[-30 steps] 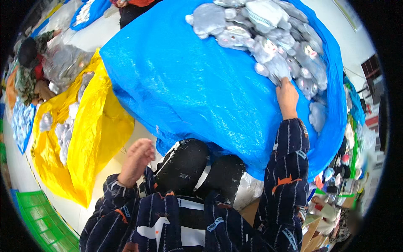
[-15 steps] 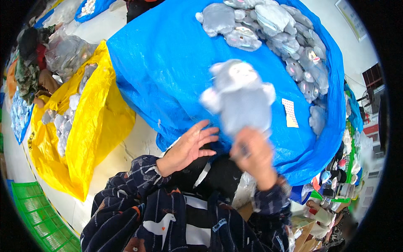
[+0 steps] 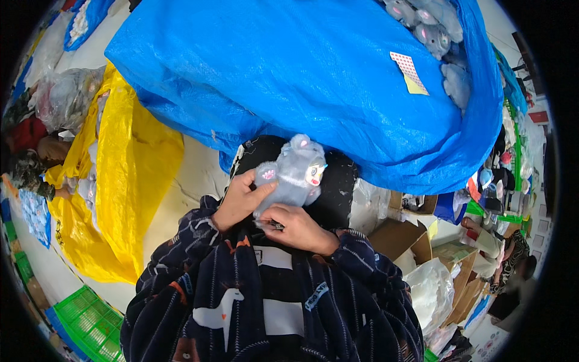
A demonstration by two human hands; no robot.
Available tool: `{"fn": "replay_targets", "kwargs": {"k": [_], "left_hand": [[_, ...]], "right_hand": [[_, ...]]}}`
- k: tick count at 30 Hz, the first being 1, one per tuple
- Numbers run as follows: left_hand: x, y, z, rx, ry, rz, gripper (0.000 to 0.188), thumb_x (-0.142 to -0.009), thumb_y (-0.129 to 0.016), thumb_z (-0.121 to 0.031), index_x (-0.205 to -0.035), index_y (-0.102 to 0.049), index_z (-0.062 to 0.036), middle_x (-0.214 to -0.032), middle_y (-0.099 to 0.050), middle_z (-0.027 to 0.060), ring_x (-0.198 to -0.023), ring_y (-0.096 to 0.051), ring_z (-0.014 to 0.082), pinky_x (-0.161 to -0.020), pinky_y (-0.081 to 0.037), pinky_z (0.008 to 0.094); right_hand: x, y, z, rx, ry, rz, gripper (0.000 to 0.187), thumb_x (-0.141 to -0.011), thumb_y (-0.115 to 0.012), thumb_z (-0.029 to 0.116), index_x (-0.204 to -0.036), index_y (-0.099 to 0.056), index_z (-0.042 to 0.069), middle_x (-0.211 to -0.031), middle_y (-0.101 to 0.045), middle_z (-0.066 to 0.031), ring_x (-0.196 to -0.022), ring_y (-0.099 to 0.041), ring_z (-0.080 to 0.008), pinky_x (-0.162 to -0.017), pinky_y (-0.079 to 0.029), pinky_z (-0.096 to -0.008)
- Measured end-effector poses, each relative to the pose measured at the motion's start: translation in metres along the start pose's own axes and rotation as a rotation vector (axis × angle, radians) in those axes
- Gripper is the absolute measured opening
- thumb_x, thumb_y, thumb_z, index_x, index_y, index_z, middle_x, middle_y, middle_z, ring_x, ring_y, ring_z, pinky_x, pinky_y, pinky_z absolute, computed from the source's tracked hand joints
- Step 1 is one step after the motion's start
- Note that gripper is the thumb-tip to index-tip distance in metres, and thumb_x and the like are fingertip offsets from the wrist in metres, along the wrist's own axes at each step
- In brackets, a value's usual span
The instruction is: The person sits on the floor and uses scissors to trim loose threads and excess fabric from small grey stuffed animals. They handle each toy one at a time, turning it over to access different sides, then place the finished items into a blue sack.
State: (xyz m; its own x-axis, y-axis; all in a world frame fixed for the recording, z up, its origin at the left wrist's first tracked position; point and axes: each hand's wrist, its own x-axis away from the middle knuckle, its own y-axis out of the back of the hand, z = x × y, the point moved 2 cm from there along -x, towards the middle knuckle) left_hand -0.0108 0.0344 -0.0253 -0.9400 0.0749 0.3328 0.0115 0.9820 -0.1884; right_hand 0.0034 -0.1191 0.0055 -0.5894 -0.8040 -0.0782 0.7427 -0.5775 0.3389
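A small grey plush toy (image 3: 291, 169) lies tilted above my lap, its face with a pale eye patch and red mouth turned right. My left hand (image 3: 241, 199) is closed on its side by a raised paw with a pink paw print. My right hand (image 3: 298, 228) is curled at the toy's lower end, fingertips against the fur. A small dark object (image 3: 275, 225) shows between those fingers, too covered to name. Under the toy is a black padded surface (image 3: 336, 187).
A big blue sheet-like sack (image 3: 271, 72) spreads ahead, with several grey plush toys (image 3: 431, 36) at its far right and a dotted sticker sheet (image 3: 410, 72) on it. A yellow sack (image 3: 142, 163) stands left, a green crate (image 3: 90, 323) lower left, cardboard boxes (image 3: 401, 238) right.
The plush toy has come down from over the blue sack to my lap and turned sideways. My left hand, open before, now grips it. My view has tilted downward.
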Motion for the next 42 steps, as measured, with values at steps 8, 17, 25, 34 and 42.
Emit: {"fn": "replay_targets", "kwargs": {"k": [8, 17, 25, 34, 42], "left_hand": [[-0.006, 0.006, 0.004, -0.014, -0.122, -0.007, 0.012, -0.085, -0.065, -0.009, -0.092, -0.066, 0.0008, -0.085, -0.057, 0.0008, -0.08, -0.054, 0.0071, -0.068, -0.042, 0.0231], [-0.003, 0.005, 0.007, -0.118, -0.31, 0.035, 0.015, -0.087, -0.064, -0.011, -0.097, -0.065, 0.0006, -0.088, -0.059, -0.0007, -0.082, -0.054, 0.0054, -0.071, -0.043, 0.0218], [0.001, -0.001, 0.009, 0.375, 0.087, 0.09, 0.023, -0.091, -0.059, -0.013, -0.109, -0.06, 0.0016, -0.101, -0.063, 0.0029, -0.09, -0.056, 0.008, -0.082, -0.045, 0.0241], [0.005, 0.0, 0.019, 0.686, 0.183, 0.159, 0.028, -0.089, -0.058, -0.009, -0.116, -0.055, 0.0015, -0.111, -0.061, 0.0087, -0.102, -0.057, 0.0151, -0.091, -0.044, 0.0304], [0.008, -0.002, 0.025, 0.863, 0.26, 0.148, 0.028, -0.089, -0.059, -0.01, -0.115, -0.056, -0.0004, -0.111, -0.061, 0.0071, -0.104, -0.056, 0.0154, -0.093, -0.042, 0.0318]], "right_hand": [[0.002, 0.048, 0.015, 0.127, -0.118, -0.309, 0.019, -0.078, -0.067, 0.009, -0.093, -0.062, 0.0, -0.086, -0.062, -0.0134, -0.071, -0.064, -0.0272, -0.062, -0.05, -0.0324], [-0.03, 0.038, 0.011, 0.402, -0.099, -0.226, 0.031, -0.073, -0.068, 0.011, -0.101, -0.056, 0.007, -0.088, -0.06, -0.0101, -0.073, -0.062, -0.0308, -0.06, -0.051, -0.0388], [-0.008, 0.062, 0.009, 0.426, -0.159, -0.377, 0.037, -0.079, -0.069, 0.021, -0.11, -0.058, 0.005, -0.098, -0.058, -0.0113, -0.077, -0.063, -0.03, -0.064, -0.051, -0.0365], [-0.002, 0.033, 0.003, 0.671, -0.076, -0.341, 0.042, -0.076, -0.072, 0.015, -0.116, -0.06, 0.009, -0.091, -0.054, -0.0072, -0.069, -0.06, -0.0238, -0.058, -0.05, -0.0337], [0.002, 0.027, 0.001, 0.693, -0.115, -0.332, 0.042, -0.077, -0.072, 0.016, -0.117, -0.06, 0.009, -0.093, -0.053, -0.0071, -0.07, -0.06, -0.0234, -0.057, -0.05, -0.0336]]}}
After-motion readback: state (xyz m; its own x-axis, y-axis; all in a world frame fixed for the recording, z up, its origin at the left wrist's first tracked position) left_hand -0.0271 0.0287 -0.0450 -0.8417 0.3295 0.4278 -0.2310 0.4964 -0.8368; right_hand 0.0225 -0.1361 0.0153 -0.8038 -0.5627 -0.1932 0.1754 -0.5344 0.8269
